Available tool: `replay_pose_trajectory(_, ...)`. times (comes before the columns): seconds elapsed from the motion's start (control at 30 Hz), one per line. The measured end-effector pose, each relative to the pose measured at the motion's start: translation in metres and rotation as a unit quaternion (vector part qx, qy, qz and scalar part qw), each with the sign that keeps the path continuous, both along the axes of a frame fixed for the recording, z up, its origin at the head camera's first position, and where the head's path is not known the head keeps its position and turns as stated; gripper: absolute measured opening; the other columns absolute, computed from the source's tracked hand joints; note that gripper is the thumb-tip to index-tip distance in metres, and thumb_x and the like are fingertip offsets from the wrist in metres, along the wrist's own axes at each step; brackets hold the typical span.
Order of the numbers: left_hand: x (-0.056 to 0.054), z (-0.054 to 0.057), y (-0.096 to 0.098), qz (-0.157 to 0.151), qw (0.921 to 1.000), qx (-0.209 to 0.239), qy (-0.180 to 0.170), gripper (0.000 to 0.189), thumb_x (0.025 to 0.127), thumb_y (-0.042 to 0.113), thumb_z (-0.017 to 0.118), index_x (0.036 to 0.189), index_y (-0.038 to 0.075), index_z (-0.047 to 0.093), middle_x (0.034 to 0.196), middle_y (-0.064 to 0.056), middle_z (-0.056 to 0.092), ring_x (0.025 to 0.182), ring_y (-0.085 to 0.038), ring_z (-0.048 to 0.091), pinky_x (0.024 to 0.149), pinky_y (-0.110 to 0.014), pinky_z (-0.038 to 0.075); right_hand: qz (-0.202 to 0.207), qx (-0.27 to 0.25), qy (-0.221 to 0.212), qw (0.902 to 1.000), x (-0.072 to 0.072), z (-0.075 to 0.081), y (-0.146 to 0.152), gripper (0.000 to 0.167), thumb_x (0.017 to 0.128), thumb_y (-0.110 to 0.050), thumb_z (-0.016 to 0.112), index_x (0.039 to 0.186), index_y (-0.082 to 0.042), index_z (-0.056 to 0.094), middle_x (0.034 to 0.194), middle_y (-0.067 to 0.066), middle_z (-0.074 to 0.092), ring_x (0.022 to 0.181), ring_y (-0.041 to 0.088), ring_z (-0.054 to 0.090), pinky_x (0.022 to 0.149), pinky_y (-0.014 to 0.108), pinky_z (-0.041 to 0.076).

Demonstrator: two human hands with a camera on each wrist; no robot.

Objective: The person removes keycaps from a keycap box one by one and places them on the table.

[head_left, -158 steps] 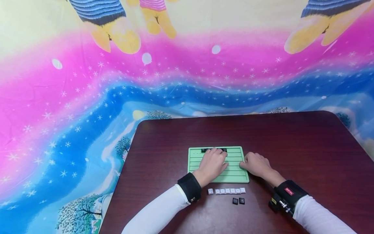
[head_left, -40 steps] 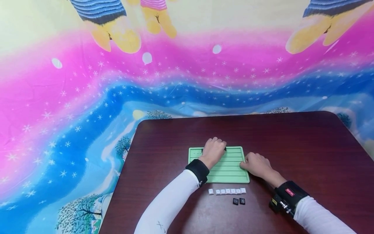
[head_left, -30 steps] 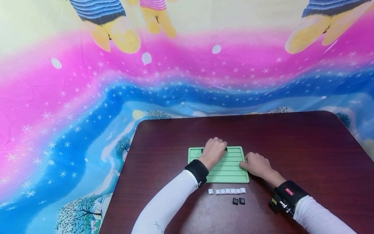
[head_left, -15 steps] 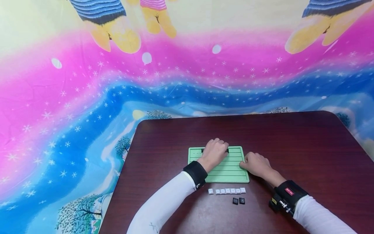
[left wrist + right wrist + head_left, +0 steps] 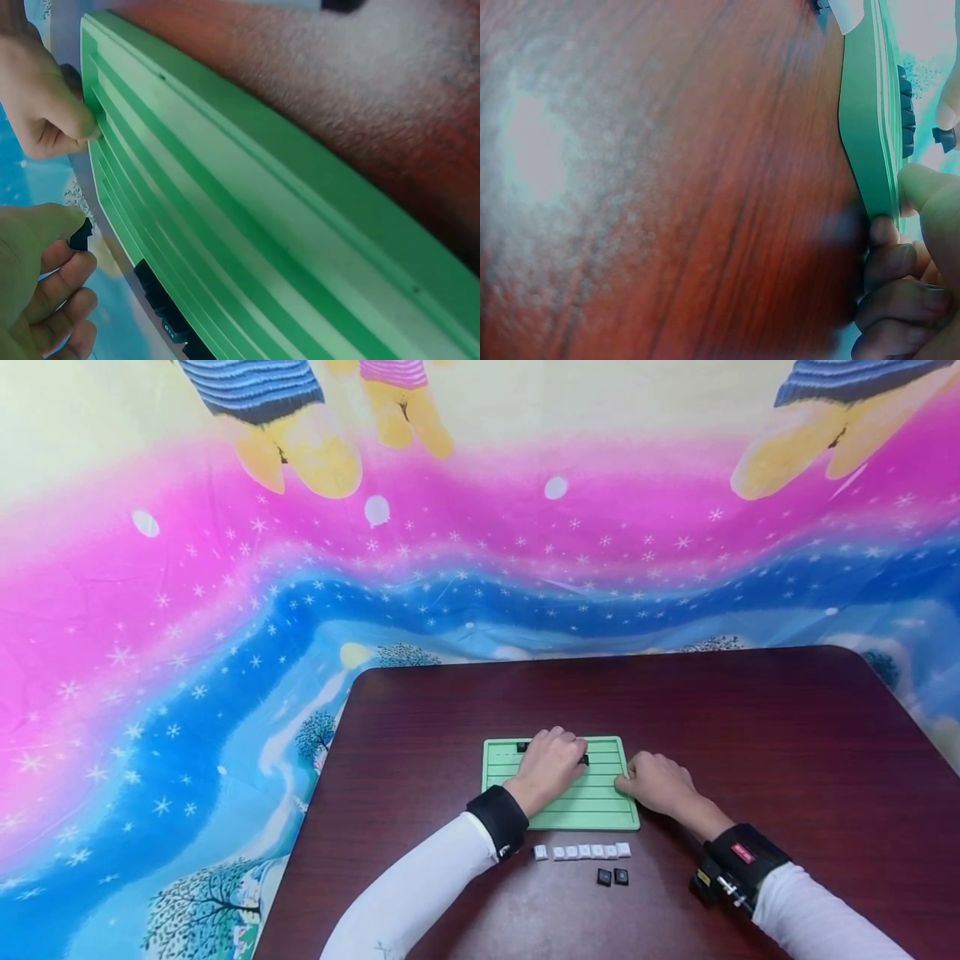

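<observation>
My left hand [image 5: 551, 764] is over the upper half of a green ridged tray [image 5: 592, 818]. Thumb and index finger pinch a small black keycap [image 5: 80, 235], held above the surface in the left wrist view. A row of black keycaps [image 5: 171, 324] sits in the tray's far slot, partly hidden by this hand in the head view. At the tray's right edge, my right hand [image 5: 663, 783] grips the rim, thumb on top and fingers curled at the side and below in the right wrist view.
On the dark red-brown table [image 5: 420, 760], a row of several white keycaps [image 5: 585, 852] lies in front of the tray. Two loose black keycaps [image 5: 612, 877] lie nearer still. A colourful printed cloth [image 5: 480, 552] hangs behind the table.
My left hand, farther back over the tray's far edge a second ago, has drawn slightly toward me with the black keycap, uncovering part of the row. The right hand stays put.
</observation>
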State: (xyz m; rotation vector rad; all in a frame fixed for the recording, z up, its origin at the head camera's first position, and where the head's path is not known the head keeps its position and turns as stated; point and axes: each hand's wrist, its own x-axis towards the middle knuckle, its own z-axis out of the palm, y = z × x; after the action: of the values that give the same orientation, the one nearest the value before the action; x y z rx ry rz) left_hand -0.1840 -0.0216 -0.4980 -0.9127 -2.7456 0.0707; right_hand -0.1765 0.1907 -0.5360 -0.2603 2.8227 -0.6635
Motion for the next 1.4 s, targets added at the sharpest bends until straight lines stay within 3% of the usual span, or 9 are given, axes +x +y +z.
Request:
replay_pose_trajectory(0.57,0.013,0.001,-0.003,-0.023,0.9994,0.021,0.014,0.011,0.090,0.034,0.075,0.093,0.023,0.074,0.085,0.011,0.072,0.076,-0.008,0.063,0.065,-0.023,0.046,-0.004,0.001,-0.002,1.0000,0.002,0.003,0.000,0.045,0.088,-0.026,0.064,0.053,-0.020,0.037,0.051,-0.009,0.025,0.047,0.009,0.023,0.047,0.024,0.016)
replay_pose_trajectory(0.73,0.017,0.002,-0.004,-0.024,0.9993,0.025,0.012,0.012,0.090,0.035,0.075,0.094,0.024,0.074,0.085,0.011,0.072,0.080,-0.007,0.064,0.070,-0.023,0.050,-0.004,0.000,-0.001,1.0000,0.001,0.002,0.000,0.044,0.087,-0.025,0.064,0.053,-0.020,0.037,0.051,-0.009,0.026,0.047,0.008,0.023,0.047,0.024,0.017)
replay_pose_trajectory(1.4,0.035,0.006,-0.014,-0.052,0.9979,0.037,0.009,0.015,0.089,0.036,0.077,0.090,0.022,0.072,0.085,0.011,0.072,0.083,-0.009,0.065,0.069,-0.023,0.049,-0.002,-0.006,0.003,1.0000,0.002,0.002,-0.001,0.044,0.086,-0.025,0.063,0.053,-0.020,0.035,0.051,-0.009,0.024,0.047,0.008,0.021,0.047,0.024,0.016)
